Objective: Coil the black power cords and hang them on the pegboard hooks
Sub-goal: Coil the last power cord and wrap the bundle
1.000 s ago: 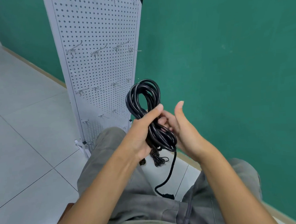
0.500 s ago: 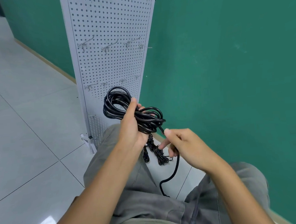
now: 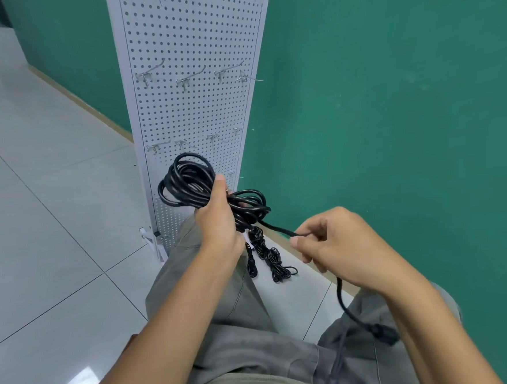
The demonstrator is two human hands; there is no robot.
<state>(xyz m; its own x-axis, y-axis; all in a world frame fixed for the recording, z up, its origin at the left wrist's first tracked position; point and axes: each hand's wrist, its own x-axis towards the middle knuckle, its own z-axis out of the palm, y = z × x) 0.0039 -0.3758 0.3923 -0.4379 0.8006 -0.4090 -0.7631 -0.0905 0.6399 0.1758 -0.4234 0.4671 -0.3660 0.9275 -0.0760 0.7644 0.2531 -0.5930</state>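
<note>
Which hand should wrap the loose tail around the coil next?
The right hand, probably: it already pinches the loose tail, while the left hand grips the coil.

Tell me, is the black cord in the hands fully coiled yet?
Not fully. The left hand grips the coiled cord, but a loose tail runs out to the right hand, which pinches it.

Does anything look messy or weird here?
A little. Two black cord bundles lie on the floor by the pegboard, whose hooks all hang bare. The coil in the left hand looks loose.
</note>
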